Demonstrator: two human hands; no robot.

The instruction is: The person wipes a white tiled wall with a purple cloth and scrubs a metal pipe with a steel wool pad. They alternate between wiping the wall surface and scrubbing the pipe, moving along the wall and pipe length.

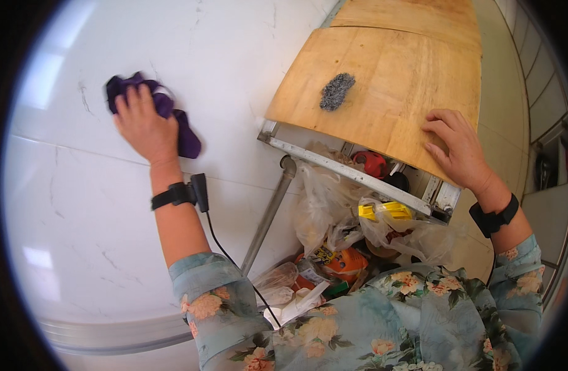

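My left hand (147,123) presses a dark purple cloth (188,137) flat against the white marbled tile wall (103,204), fingers spread over it; part of the cloth hangs out beside the wrist. On the wooden board (390,88) to the right lies a grey metal scouring pad (337,92), touched by neither hand. My right hand (455,143) rests at the board's right edge with its fingers bent and holds nothing. Each wrist wears a black strap.
Below the board runs a metal frame (349,172). Plastic bags (328,199), a red object (371,164), a yellow plastic item (390,211) and an orange package (346,264) crowd the space under it. A grey pipe (270,222) slants beside the wall. Cabinets (546,222) stand far right.
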